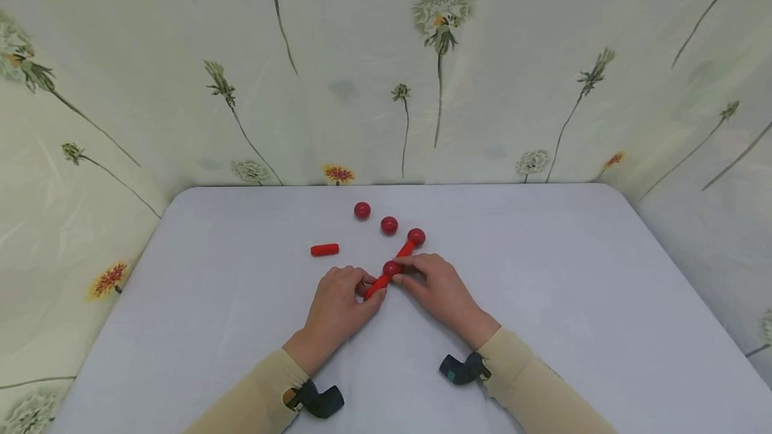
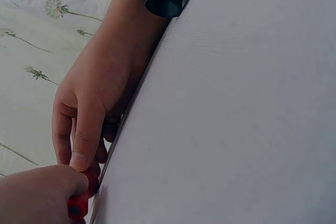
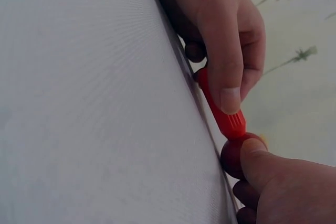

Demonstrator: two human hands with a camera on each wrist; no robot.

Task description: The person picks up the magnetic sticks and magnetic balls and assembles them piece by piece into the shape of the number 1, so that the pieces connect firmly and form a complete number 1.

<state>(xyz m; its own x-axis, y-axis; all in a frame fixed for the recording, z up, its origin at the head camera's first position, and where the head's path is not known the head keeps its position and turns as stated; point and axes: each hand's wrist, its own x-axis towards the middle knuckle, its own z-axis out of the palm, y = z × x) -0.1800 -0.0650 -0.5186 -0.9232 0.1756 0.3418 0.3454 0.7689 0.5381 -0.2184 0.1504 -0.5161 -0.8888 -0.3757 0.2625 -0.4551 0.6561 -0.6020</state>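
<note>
A line of red pieces lies slantwise between the hands in the head view. My left hand (image 1: 340, 300) pinches the near red rod (image 1: 376, 285) between thumb and fingers. My right hand (image 1: 439, 290) grips the dark red ball (image 1: 391, 268) at that rod's upper end. In the right wrist view, the ridged end of the rod (image 3: 231, 124) meets the ball (image 3: 232, 157), with the right thumb on the ball. Beyond the right fingertips, a second red rod (image 1: 407, 248) runs up to another red ball (image 1: 416, 236).
Two loose red balls, one nearer (image 1: 389, 225) and one farther (image 1: 362, 210), lie beyond the hands. A separate red rod (image 1: 324, 250) lies to their left. The white table (image 1: 561, 266) backs onto a flower-patterned curtain (image 1: 356, 39).
</note>
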